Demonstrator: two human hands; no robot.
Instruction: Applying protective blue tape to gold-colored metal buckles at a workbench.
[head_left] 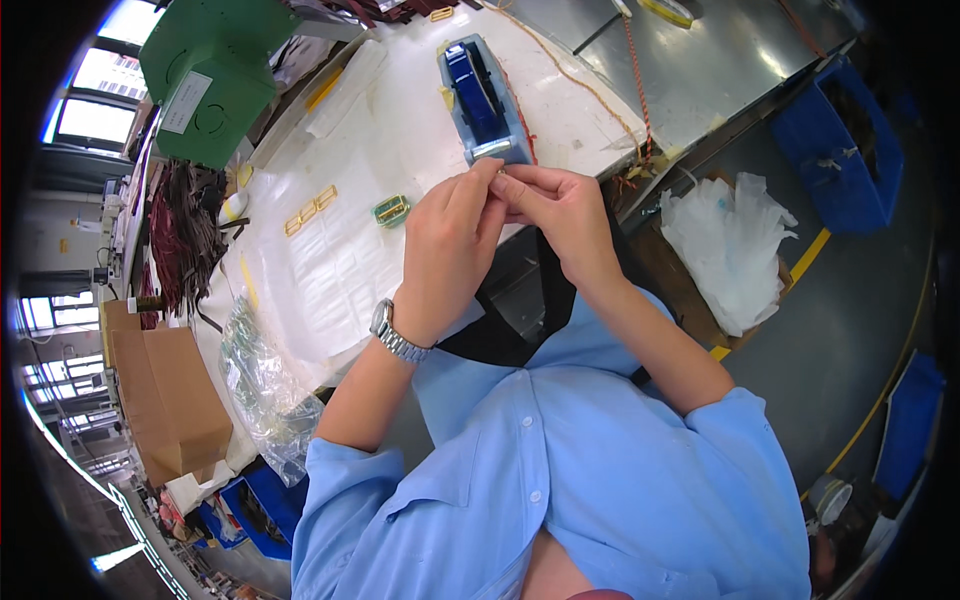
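Blue shirt [600, 460] fills six o'clock. Left hand [443, 245] and right hand [572, 220] pinch a small item [502, 172], mostly hidden, between nearly closed fingertips [508, 188]. Tape dispenser [516, 110] sits just beyond, at twelve o'clock.

Hands [440, 250]: two. Tape dispenser [510, 110]: one. Wristwatch [404, 345]: one. Green-and-gold piece [392, 210]: one. Green housing [220, 105]: one.

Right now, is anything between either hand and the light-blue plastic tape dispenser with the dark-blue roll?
Nothing visible. The bare left hand and bare right hand meet at the near end of the dispenser; I cannot tell whether they touch it. The small green rectangular item lies left of the hands, out of that path.
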